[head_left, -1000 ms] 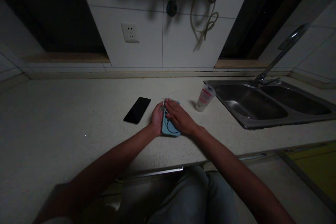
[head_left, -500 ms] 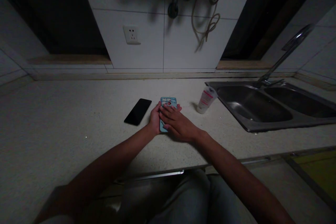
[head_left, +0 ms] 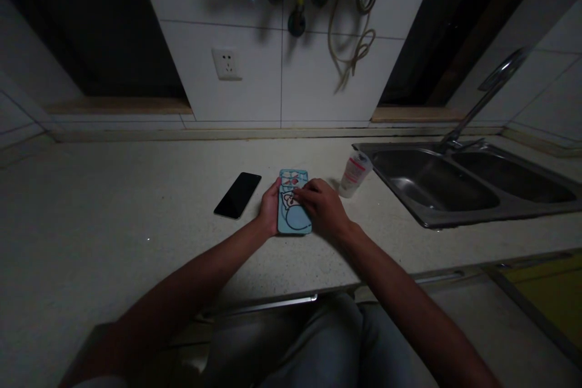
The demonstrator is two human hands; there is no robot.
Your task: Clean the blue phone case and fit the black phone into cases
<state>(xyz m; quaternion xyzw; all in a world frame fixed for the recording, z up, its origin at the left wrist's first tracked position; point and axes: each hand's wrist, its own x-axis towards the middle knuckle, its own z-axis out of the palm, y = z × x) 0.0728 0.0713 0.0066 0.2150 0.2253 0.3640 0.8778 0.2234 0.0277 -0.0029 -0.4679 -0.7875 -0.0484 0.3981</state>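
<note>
A light blue phone case (head_left: 295,221) with a cartoon drawing lies back up over the worktop, its camera end pointing away from me. My left hand (head_left: 270,208) grips it along the left edge, palm beneath. Over its right side is my right hand (head_left: 324,203), curled, with thumb and fingertips drawn together at the printed face; whatever they may pinch is hidden. Whether a phone sits inside the case cannot be seen. Left of my left hand, a black phone (head_left: 237,195) rests with its dark screen up.
A clear plastic cup (head_left: 355,174) with pink print stands right of my right hand. Farther right is a double steel sink (head_left: 430,223) with a tall faucet (head_left: 482,100). A socket (head_left: 226,65), pipes and a looped cord (head_left: 359,51) are on the tiled wall behind.
My right hand has gone from lying flat across the case to a curled pinch at its right side, uncovering more of the drawing. The left hand still holds the case.
</note>
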